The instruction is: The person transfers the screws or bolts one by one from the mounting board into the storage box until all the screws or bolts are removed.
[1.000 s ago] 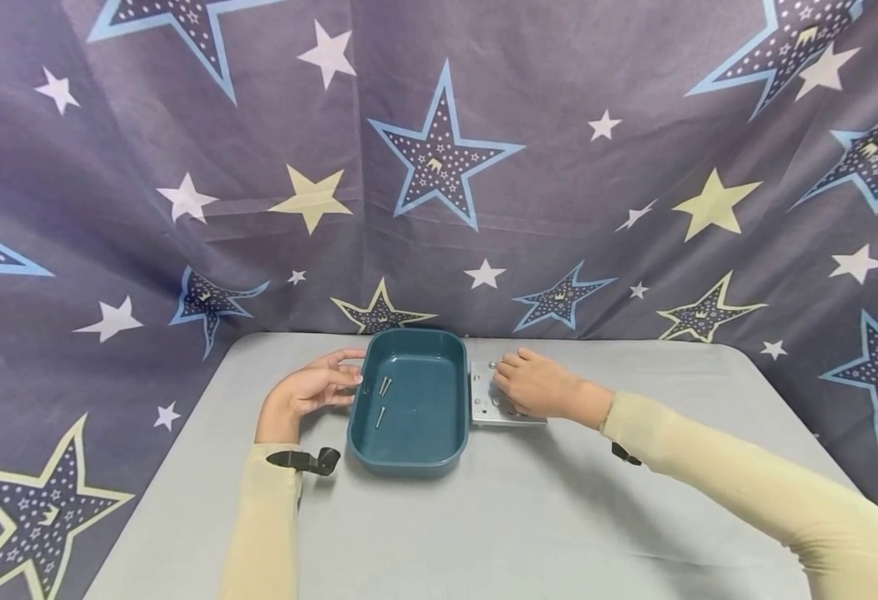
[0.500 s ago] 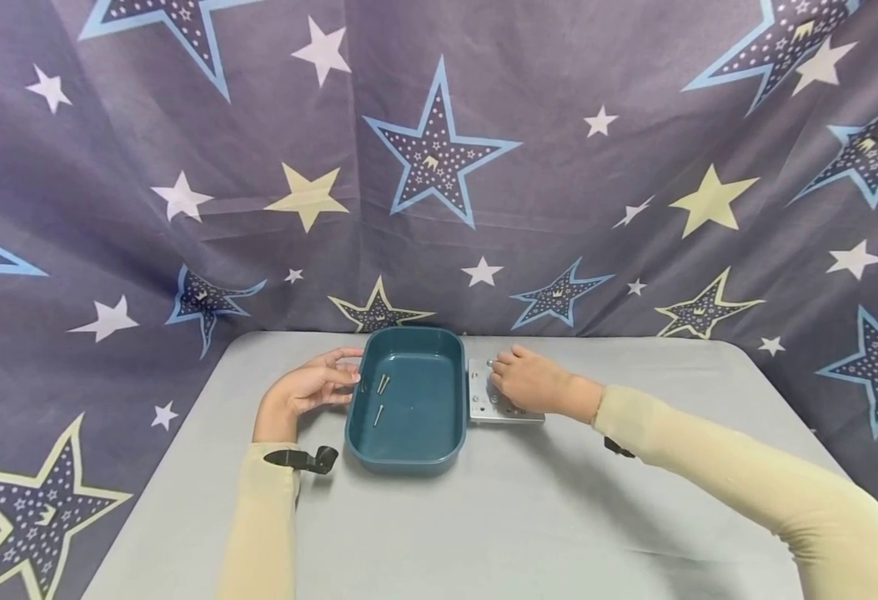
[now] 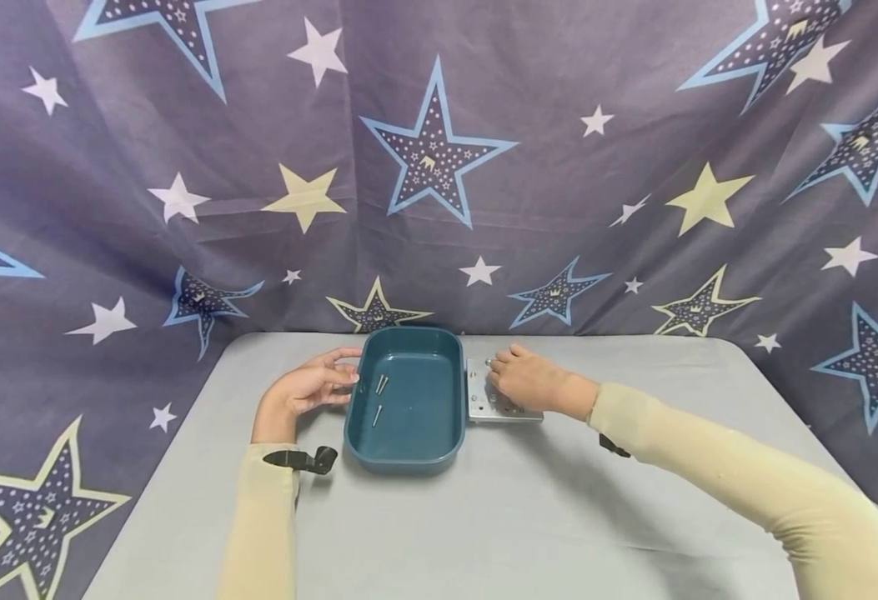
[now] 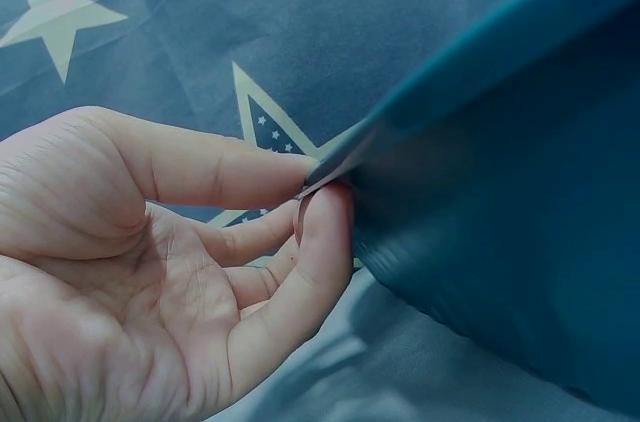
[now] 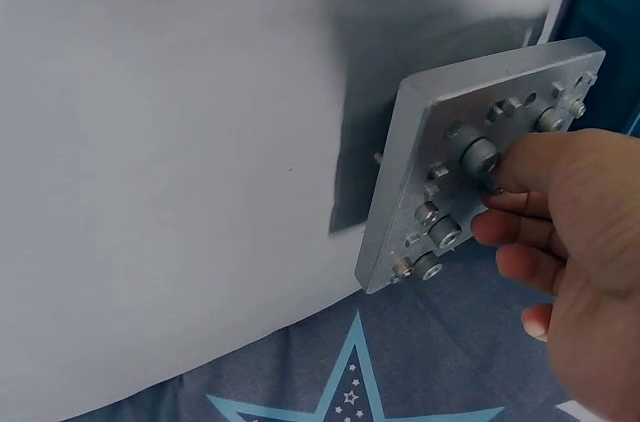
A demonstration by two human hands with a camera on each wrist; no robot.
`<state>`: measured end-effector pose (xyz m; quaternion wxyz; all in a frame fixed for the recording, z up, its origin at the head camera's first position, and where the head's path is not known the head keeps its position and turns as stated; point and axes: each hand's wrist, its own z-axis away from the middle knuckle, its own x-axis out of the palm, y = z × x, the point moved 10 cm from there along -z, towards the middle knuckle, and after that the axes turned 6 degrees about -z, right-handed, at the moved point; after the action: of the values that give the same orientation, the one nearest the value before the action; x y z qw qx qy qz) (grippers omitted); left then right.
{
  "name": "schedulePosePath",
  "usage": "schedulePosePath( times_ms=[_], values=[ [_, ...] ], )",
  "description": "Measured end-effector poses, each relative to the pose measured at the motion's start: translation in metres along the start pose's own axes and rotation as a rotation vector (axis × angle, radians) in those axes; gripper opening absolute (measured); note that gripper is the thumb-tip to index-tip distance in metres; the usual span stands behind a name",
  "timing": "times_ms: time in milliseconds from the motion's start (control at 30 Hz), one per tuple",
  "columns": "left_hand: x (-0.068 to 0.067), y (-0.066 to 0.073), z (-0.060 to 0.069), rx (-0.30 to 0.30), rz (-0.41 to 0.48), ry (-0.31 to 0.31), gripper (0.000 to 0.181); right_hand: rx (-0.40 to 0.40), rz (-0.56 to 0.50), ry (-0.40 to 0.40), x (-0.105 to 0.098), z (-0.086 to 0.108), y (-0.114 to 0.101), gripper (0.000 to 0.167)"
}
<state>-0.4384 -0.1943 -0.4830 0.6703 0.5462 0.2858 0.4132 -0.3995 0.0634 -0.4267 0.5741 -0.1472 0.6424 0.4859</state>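
A teal tray (image 3: 416, 433) lies on the table with a few thin screws (image 3: 377, 415) inside, near its left side. My left hand (image 3: 311, 387) pinches the tray's left edge between thumb and fingers, which the left wrist view shows close up (image 4: 180, 242). Right beside the tray is a metal plate (image 3: 484, 408) set with bolts and holes. Over it, my right hand (image 3: 532, 379) is bent down. In the right wrist view, thumb and index finger of that hand (image 5: 590, 232) pinch a large bolt (image 5: 480, 155) on the plate (image 5: 390, 192); the other fingers are curled.
A pale cloth covers the table (image 3: 439, 533). Behind it hangs a purple curtain with stars (image 3: 559, 200), close to the table's far edge. Black straps (image 3: 303, 460) sit on both wrists over cream sleeves.
The head view has shifted slightly. Both hands keep their places at the tray and the plate, with no clear movement of either object.
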Motion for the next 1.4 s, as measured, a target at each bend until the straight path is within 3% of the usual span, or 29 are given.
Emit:
schedulePosePath(
  times_ms=[933, 1400],
  values=[
    [0.0005, -0.0007, -0.0015, 0.002, -0.006, 0.004, 0.067, 0.043, -0.121, -0.048, 0.0018, -0.0053, 0.0042, 0.026],
    [-0.0013, -0.0017, -0.0018, 0.010, -0.006, 0.005, 0.066, 0.061, -0.118, -0.062, 0.0026, -0.0078, 0.0044, 0.027]
  ],
)
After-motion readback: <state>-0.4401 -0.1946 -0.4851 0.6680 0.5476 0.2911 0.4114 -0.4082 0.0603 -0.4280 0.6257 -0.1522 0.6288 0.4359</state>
